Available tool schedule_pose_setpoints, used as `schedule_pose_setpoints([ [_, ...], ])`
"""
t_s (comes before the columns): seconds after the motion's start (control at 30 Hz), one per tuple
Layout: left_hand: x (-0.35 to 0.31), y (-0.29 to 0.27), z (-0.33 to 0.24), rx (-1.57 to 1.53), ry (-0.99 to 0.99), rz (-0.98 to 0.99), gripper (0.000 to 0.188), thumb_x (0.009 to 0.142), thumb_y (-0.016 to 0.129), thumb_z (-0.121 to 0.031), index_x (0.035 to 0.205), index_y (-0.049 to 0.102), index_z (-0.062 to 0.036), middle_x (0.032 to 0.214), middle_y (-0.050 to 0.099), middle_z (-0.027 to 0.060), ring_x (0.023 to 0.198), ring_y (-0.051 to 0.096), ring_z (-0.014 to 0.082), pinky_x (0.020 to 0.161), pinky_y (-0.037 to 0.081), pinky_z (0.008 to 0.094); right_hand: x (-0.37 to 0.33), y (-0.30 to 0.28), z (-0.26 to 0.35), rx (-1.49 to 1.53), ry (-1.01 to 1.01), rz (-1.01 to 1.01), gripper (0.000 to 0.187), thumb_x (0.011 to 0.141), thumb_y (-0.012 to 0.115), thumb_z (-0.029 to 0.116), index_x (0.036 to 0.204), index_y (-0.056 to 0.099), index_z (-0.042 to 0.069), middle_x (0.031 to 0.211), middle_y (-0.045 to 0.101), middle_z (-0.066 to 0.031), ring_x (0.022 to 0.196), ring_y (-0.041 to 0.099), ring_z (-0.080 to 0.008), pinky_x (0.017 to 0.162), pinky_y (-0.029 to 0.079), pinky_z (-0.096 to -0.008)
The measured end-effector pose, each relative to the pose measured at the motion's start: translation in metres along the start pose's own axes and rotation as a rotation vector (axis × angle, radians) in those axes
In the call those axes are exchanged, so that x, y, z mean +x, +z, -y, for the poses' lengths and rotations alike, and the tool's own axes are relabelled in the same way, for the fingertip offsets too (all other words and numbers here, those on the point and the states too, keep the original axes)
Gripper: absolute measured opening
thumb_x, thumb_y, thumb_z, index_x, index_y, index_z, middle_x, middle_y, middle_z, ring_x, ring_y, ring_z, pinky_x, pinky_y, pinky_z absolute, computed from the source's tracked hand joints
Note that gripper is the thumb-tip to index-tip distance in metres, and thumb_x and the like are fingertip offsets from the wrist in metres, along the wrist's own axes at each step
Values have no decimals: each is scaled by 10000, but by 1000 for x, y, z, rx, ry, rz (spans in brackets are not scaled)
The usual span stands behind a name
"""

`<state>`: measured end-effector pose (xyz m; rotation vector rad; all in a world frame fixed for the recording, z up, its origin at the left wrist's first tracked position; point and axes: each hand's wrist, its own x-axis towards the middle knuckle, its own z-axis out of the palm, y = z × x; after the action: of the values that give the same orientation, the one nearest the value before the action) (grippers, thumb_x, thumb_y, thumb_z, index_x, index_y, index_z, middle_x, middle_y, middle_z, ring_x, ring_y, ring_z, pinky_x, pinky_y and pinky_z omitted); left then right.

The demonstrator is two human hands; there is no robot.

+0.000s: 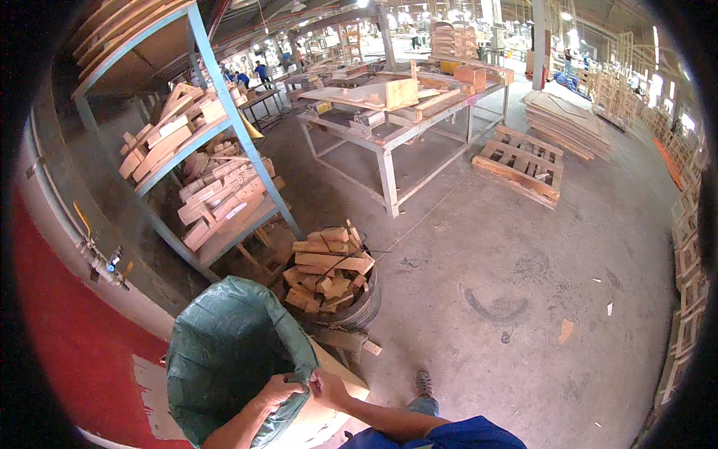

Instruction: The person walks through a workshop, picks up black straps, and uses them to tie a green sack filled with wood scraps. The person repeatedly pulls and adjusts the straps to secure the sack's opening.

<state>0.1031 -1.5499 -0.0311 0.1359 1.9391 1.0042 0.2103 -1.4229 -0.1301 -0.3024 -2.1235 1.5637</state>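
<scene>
A large dark green woven-plastic bag (pixel 224 352) stands at the lower left with its mouth gaping upward. My left hand (pixel 280 391) is closed on the bag's rim at the side nearest me, thumb over the edge. Right beside it, my right hand (pixel 326 388) pinches the same rim, its fingers pressed together. Part of a pale tan panel or box (pixel 340 367) shows under and behind the bag's right side; I cannot make out how the two are joined. The bag's bottom lies in shadow.
A round tub (pixel 365 305) heaped with wood offcuts (pixel 326 273) stands just beyond the bag. Blue metal shelving (pixel 250 146) with stacked wood rises at the left, near a valved pipe (pixel 101 262). Farther off are a metal-framed worktable (pixel 385 176), a pallet (pixel 520 168) and stacked sheets (pixel 565 123).
</scene>
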Motion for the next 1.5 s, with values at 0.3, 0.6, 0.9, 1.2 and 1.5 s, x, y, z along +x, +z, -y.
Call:
schedule_pose_setpoints([
  [0.3,-3,9,-18,194,46,-65,311,769,783,-182,1011,765,13,843,705,46,742,600,132,697,485,300,-19,16,-3,681,602,-63,340,907,786,221,1186,648,85,950,656,-33,864,610,-153,676,476,-315],
  [0.6,-18,17,-14,533,225,-186,390,769,758,-293,1025,764,2,847,761,163,773,726,230,745,560,370,-30,3,15,1285,1057,108,358,943,756,287,1241,628,134,1119,611,34,908,475,-130,589,315,-235],
  [0.9,-14,13,-1,488,252,-186,382,767,731,-296,1005,766,0,823,753,182,768,737,242,742,565,383,-40,-5,27,1245,1019,132,471,997,684,295,1417,540,141,1261,627,-13,790,455,-104,577,361,-223],
  [1.2,4,27,-8,611,532,-279,329,793,724,-302,931,742,-4,822,708,253,793,725,381,724,559,446,-40,-4,-22,-14,-90,51,579,1028,590,211,1558,383,103,1149,638,-160,767,618,-248,644,501,-380],
  [1.5,-3,-11,25,386,498,-185,389,844,713,-335,986,688,26,890,726,197,824,721,330,737,539,465,-35,-16,2,-431,-111,513,846,923,575,91,1631,118,169,978,659,-219,704,668,-401,590,513,-541],
])
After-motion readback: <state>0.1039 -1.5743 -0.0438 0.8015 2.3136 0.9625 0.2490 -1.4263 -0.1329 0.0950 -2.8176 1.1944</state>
